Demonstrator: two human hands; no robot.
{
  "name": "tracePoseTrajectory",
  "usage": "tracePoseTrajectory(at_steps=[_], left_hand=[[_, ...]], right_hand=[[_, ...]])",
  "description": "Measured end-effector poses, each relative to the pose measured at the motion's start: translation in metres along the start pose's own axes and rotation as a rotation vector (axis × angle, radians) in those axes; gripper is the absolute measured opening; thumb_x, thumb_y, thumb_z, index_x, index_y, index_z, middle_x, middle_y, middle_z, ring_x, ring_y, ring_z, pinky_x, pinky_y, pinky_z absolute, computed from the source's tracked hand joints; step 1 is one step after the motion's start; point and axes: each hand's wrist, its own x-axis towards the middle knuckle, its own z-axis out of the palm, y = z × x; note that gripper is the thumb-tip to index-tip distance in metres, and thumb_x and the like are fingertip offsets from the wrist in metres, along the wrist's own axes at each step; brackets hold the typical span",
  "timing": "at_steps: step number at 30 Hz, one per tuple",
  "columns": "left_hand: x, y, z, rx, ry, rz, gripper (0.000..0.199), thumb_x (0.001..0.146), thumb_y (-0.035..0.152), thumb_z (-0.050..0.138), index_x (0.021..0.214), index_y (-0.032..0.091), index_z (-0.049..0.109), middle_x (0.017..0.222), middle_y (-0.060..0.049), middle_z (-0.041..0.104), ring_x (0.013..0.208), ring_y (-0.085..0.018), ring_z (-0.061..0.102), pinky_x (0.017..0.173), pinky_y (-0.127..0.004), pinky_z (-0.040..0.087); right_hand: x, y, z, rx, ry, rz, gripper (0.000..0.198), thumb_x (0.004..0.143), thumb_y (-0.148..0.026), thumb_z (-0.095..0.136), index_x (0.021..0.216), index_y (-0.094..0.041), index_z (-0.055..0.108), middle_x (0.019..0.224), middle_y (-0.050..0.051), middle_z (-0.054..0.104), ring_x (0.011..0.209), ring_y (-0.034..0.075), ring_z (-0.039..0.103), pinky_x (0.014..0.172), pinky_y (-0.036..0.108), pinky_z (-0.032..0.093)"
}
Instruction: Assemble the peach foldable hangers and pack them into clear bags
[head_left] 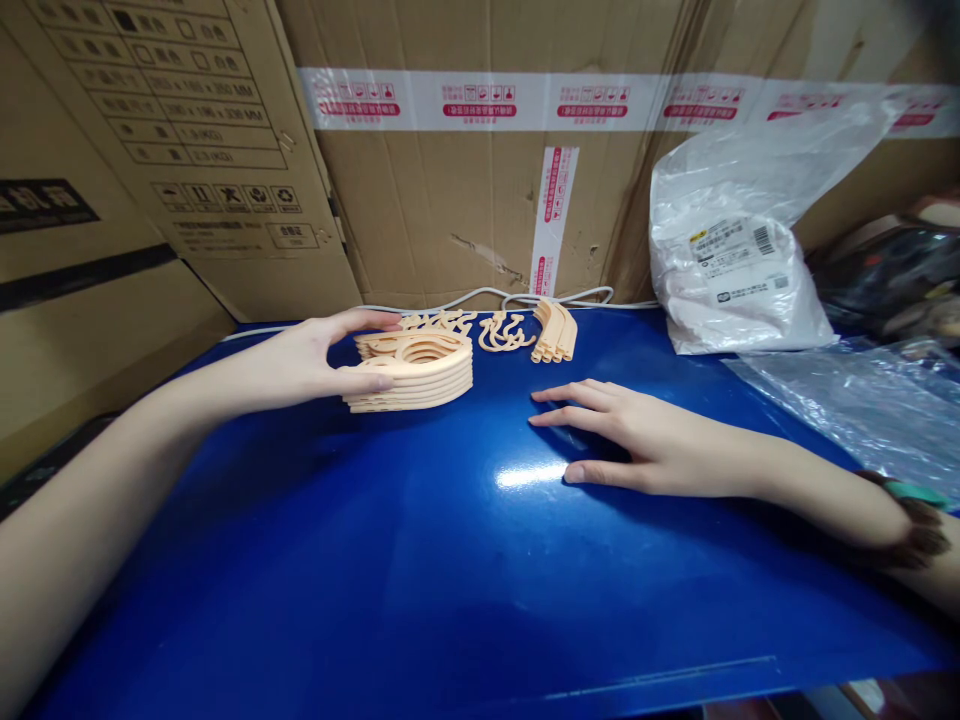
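My left hand (326,358) is closed around the left end of a stack of flat, peach-coloured plastic pieces (431,383). Its thumb presses on the near side, while the other fingers reach behind and are partly hidden. The pieces are curved, with a rounded opening visible in the top one. Over the blue table (360,560), my right hand (622,435) is open, fingers and thumb apart, holding nothing. Beyond it lie a small bundle of curved peach strips (555,332) and some peach hook-shaped pieces (504,333). More hook-shaped pieces (439,322) sit just behind the stack.
A white cable (480,293) runs along the table's back edge, against a large cardboard box (450,200). Another printed box (217,130) stands at the left. A white plastic bag with a label (739,270) stands at back right, beside clear plastic wrap (862,410).
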Motion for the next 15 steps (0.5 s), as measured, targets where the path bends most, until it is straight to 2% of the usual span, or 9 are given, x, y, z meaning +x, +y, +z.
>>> tracePoseTrajectory(at_steps=[3, 8, 15], left_hand=[[0.001, -0.003, 0.0, 0.01, -0.002, 0.007, 0.062, 0.09, 0.054, 0.053, 0.142, 0.021, 0.043, 0.145, -0.006, 0.049, 0.13, -0.03, 0.048, 0.11, -0.048, 0.035], [0.012, -0.023, 0.006, -0.019, 0.024, -0.017, 0.072, 0.076, 0.064, 0.062, 0.138, 0.03, 0.048, 0.141, -0.002, 0.054, 0.127, -0.032, 0.052, 0.109, -0.044, 0.041], [0.015, -0.028, 0.008, -0.026, 0.034, -0.014, 0.071, 0.075, 0.065, 0.062, 0.137, 0.033, 0.049, 0.141, -0.001, 0.054, 0.127, -0.034, 0.052, 0.108, -0.045, 0.041]], right_hand=[[-0.001, 0.0, 0.0, -0.001, 0.006, -0.002, 0.056, 0.094, -0.056, 0.048, 0.141, -0.024, 0.05, 0.151, 0.008, 0.042, 0.135, 0.025, 0.041, 0.112, 0.044, 0.034], [-0.002, 0.0, 0.001, 0.001, 0.012, -0.006, 0.057, 0.094, -0.056, 0.049, 0.141, -0.024, 0.05, 0.151, 0.009, 0.042, 0.135, 0.025, 0.041, 0.112, 0.044, 0.034], [-0.002, -0.001, 0.0, 0.006, 0.009, -0.007, 0.057, 0.094, -0.055, 0.049, 0.141, -0.023, 0.05, 0.15, 0.009, 0.042, 0.135, 0.025, 0.041, 0.112, 0.044, 0.034]])
